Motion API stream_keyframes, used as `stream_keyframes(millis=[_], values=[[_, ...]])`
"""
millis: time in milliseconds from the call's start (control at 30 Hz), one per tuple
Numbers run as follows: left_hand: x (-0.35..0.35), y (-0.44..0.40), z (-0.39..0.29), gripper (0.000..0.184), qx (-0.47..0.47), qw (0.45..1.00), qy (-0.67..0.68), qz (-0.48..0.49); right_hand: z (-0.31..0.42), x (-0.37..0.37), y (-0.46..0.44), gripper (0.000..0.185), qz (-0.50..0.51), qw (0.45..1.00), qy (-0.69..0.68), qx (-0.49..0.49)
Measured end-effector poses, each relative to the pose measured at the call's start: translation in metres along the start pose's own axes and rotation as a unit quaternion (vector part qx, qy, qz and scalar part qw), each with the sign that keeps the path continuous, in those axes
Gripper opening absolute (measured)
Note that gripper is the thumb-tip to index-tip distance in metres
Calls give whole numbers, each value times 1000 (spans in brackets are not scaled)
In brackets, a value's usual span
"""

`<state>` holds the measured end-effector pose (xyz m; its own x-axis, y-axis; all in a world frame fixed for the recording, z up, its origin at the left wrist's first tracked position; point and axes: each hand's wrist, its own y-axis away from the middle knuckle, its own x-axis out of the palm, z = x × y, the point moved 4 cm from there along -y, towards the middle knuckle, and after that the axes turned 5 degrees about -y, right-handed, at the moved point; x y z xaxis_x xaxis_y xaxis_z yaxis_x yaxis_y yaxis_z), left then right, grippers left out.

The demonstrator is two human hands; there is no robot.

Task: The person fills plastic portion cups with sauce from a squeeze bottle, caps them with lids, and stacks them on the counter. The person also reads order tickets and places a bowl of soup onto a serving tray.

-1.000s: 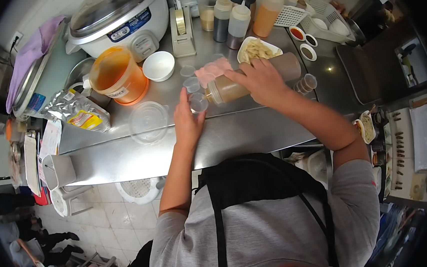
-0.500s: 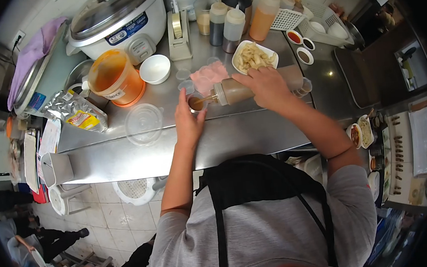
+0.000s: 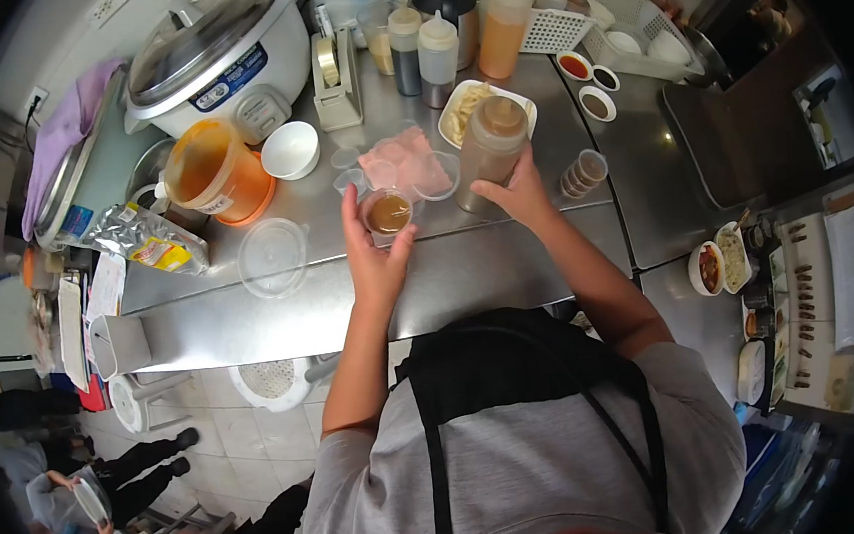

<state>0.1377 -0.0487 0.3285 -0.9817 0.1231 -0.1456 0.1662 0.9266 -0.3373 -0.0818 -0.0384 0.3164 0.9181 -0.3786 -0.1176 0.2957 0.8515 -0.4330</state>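
Note:
My left hand (image 3: 376, 261) has its thumb and fingers around a small clear sauce cup (image 3: 389, 213) holding brown sauce. Upright in my right hand (image 3: 520, 195) is a squeeze bottle (image 3: 490, 154) with brownish contents, its base at the counter. Behind the bottle is a white bowl (image 3: 530, 116) of pale food pieces, partly hidden by it. Beyond the cup lies a pink sheet (image 3: 393, 155) with clear round lids around and on it. To the right of my right hand, a stack of small filled cups (image 3: 583, 172) rests on the counter.
On the left are an orange-stained tub (image 3: 219, 173), a white bowl (image 3: 290, 150), a clear lid (image 3: 273, 257) and a foil pouch (image 3: 149, 241). A rice cooker (image 3: 230, 62), tape dispenser (image 3: 335, 83) and sauce bottles (image 3: 438, 50) line the back. Another person (image 3: 74, 496) stands at lower left.
The squeeze bottle was tilted sideways, pouring into the cup; now it stands upright and the stream has stopped. The cup has come level, its sauce showing. My right hand has moved lower.

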Motion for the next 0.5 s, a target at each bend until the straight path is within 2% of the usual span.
stream_keyframes(millis=[33, 133, 167, 200, 233, 333, 433, 500], values=[[3, 4, -7, 81, 5, 1000, 14, 6, 6, -1, 5, 69, -9, 1000, 10, -21], [12, 14, -22, 80, 36, 997, 2, 65, -18, -30, 40, 51, -36, 986, 156, 44], [19, 17, -25, 80, 46, 995, -8, 89, -25, -32, 48, 43, 4, 986, 6, 168], [29, 18, -34, 83, 35, 990, -37, 132, -11, -25, 56, 37, 42, 946, -144, 289], [40, 22, -33, 83, 42, 987, -44, 150, 1, -17, 65, 34, 76, 866, -291, 398], [74, 24, -29, 83, 85, 975, -53, 197, 20, -8, 58, 42, 157, 888, -264, 343], [97, 27, -32, 83, 77, 972, -89, 202, 29, -14, 56, 44, 144, 921, -164, 322], [112, 25, -32, 84, 97, 971, -94, 198, 23, -27, 57, 45, 130, 925, -152, 323]])
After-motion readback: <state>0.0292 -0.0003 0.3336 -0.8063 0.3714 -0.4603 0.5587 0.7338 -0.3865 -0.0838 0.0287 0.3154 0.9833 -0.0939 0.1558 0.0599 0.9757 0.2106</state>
